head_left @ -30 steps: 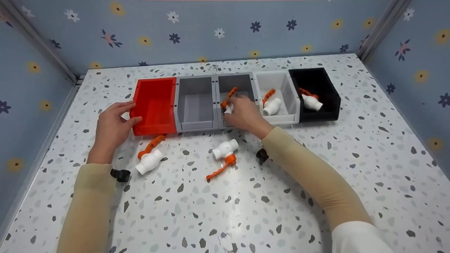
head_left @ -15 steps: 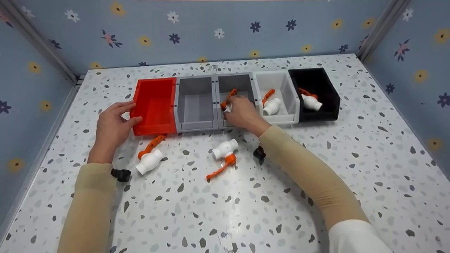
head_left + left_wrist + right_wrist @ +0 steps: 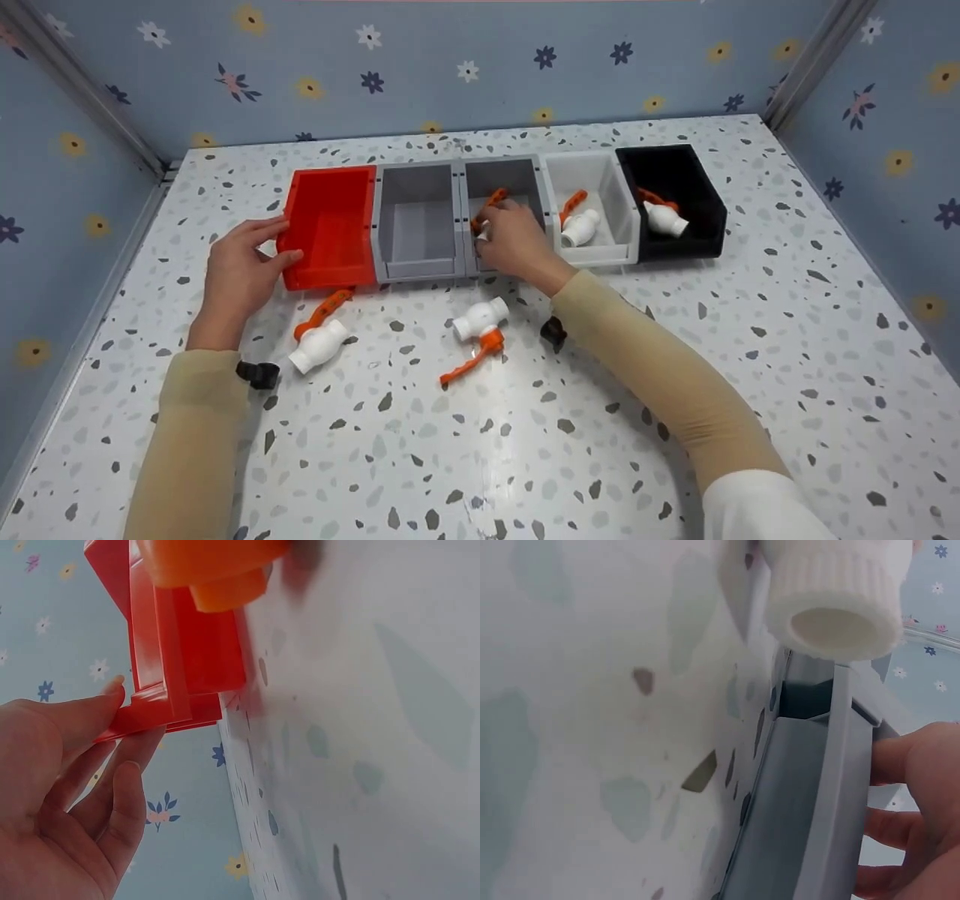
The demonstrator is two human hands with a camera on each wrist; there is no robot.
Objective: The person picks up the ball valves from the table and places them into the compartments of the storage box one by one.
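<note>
My left hand [image 3: 241, 270] grips the left side edge of the red bin [image 3: 330, 279], its thumb near the bin's front corner; the left wrist view shows thumb and fingers pinching the red rim [image 3: 161, 701]. My right hand [image 3: 517, 240] reaches into the right-hand grey bin [image 3: 502, 166] and holds a ball valve, whose orange handle [image 3: 495, 198] sticks up beyond the fingers. Most of that valve's white body is hidden by the hand. In the right wrist view, my fingers [image 3: 892, 829] lie behind the grey bin's wall [image 3: 832, 787].
The other grey bin [image 3: 418, 268] stands beside the red one. A white bin [image 3: 596, 256] and a black bin [image 3: 705, 246] hold one ball valve each. Two white ball valves with orange handles lie in front, one at left [image 3: 319, 346], one at centre [image 3: 480, 318].
My right hand shifts only slightly inside the grey bin, and the valve's orange handle moves a little with it. My left hand stays on the red bin.
</note>
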